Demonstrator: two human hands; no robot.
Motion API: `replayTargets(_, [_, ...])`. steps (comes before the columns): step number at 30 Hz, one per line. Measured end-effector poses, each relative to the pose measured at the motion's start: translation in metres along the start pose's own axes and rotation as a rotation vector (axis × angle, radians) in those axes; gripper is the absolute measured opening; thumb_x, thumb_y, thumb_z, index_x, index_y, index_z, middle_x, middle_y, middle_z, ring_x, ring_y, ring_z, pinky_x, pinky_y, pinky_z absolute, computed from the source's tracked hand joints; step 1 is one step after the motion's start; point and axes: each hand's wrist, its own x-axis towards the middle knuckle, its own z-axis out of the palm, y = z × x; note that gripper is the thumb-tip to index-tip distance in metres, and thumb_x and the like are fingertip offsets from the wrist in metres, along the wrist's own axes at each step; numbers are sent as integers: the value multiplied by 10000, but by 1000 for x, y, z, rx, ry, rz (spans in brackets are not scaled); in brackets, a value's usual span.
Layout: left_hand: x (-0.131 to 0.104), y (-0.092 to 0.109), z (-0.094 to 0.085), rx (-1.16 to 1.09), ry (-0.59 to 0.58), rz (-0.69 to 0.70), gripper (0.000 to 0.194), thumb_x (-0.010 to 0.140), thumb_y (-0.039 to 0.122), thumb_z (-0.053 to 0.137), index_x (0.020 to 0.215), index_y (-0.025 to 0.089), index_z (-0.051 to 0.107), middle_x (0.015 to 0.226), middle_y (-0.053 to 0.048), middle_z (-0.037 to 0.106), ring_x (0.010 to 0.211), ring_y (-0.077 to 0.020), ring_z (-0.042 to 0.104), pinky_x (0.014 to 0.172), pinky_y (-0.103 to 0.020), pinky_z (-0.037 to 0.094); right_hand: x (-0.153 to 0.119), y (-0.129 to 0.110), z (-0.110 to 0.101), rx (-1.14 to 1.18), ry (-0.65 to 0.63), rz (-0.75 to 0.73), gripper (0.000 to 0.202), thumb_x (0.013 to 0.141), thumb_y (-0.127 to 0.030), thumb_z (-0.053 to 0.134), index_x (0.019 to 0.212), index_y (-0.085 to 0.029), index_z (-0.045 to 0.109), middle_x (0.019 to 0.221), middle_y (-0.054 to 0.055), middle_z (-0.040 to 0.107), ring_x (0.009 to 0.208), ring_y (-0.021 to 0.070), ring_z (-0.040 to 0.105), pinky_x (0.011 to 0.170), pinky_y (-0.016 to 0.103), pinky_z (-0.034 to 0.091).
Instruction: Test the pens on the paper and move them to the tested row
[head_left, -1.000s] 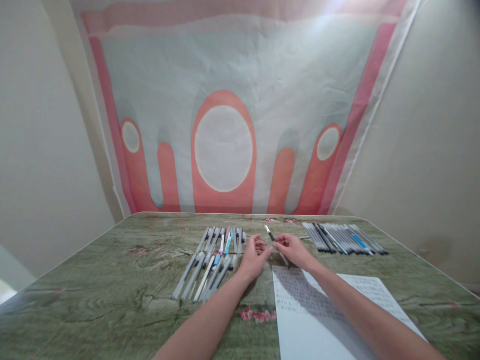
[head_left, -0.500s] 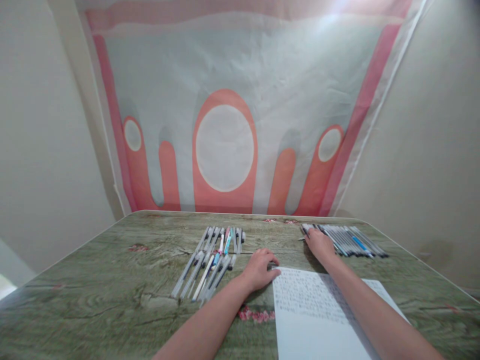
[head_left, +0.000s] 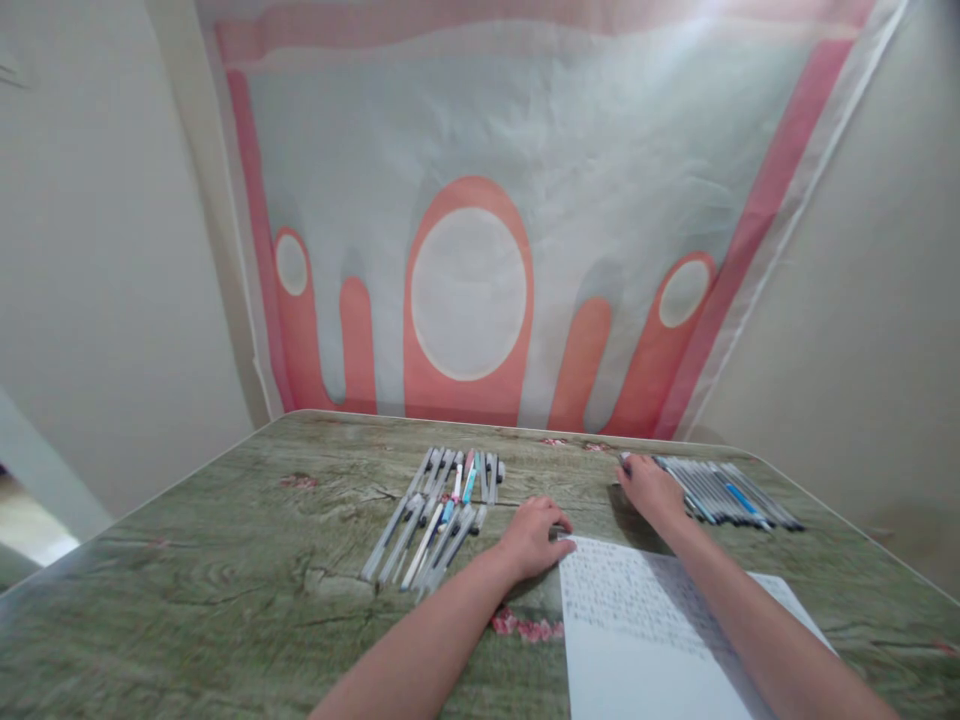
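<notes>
My left hand rests on the table at the top left corner of a handwritten sheet, its fingers curved and thumb apart, with nothing visible in it. Farther right, my right hand is at the left end of a row of pens, fingers bent down over the tabletop. What its fingertips hold, if anything, is hidden. To the left of my left hand lie two groups of pens: a back group with pink and light blue ones, and a front group slanting toward me.
The wood-patterned table has printed pink flowers. Behind it hangs a pink and grey cloth. Plain walls stand on both sides. A second sheet edge shows under my right forearm.
The view has turned slightly left, so everything sits farther right. My right hand stays by the pen row, and a gap now shows between its fingertips and the nearest pens. My left hand has kept its place.
</notes>
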Motion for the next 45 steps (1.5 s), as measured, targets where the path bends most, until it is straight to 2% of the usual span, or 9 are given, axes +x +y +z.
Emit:
replayTargets(3, [-1,1,1,8,12,-12,191,643,305,632,797,193,641,877,-57,581,870,-200,494,800,-309,357,5,-22,-6,167,-96,-169,227,803,-347,444,867,-177,581,824,70,634,748,191,588,614,263,386])
replayTargets(7, [-1,7,-1,68,0,-40,204,641,336,625,771,180,644,840,-50,595,852,-190,506,776,-290,369,15,-72,0,469,-277,-472,176,765,-268,482,822,-168,615,744,44,649,682,159,579,618,241,396])
replayTargets(12, [5,7,-26,293,-18,-238,209,742,316,478,737,176,633,751,-40,616,740,-171,540,710,-283,383,22,-133,23,700,-183,-576,214,744,-167,468,883,-148,629,888,78,642,790,172,571,741,285,417])
replayTargets(16, [6,-8,-55,487,105,-428,189,758,228,440,842,171,599,869,-71,615,873,-202,536,796,-324,364,16,-158,37,814,-107,-751,303,728,-94,445,962,-189,613,1003,66,615,945,190,533,829,332,389])
replayTargets(20, [1,-27,-63,591,238,-479,221,784,165,405,957,161,543,1057,-108,558,1147,-243,377,888,-375,308,4,-164,42,785,-61,-837,404,742,-37,394,1066,-214,556,1128,69,563,1042,182,482,874,351,355])
replayTargets(26, [-4,-37,-52,654,223,-432,182,772,223,464,921,155,545,1035,-115,558,1224,-260,279,916,-396,283,-3,-158,36,708,-62,-883,322,772,-54,413,1016,-195,569,1062,78,578,1010,177,478,858,340,357])
replayTargets(32, [-2,-28,-54,697,179,-432,177,783,238,448,896,159,558,1012,-125,568,1218,-253,298,937,-402,266,-6,-151,28,693,-27,-841,147,801,-171,477,913,-188,570,914,67,569,906,175,491,791,326,380])
replayTargets(36, [-1,-24,-53,693,144,-452,188,783,257,442,895,163,559,956,-124,584,1150,-249,384,931,-389,281,-6,-149,27,687,-18,-822,83,786,-230,526,841,-187,570,857,54,555,869,173,487,759,310,382])
replayTargets(45, [1,-15,-47,682,84,-613,265,773,324,449,970,163,524,928,-124,590,918,-242,546,801,-335,378,0,-141,37,624,-1,-740,76,783,-188,503,767,-177,577,811,49,542,830,160,481,729,279,374])
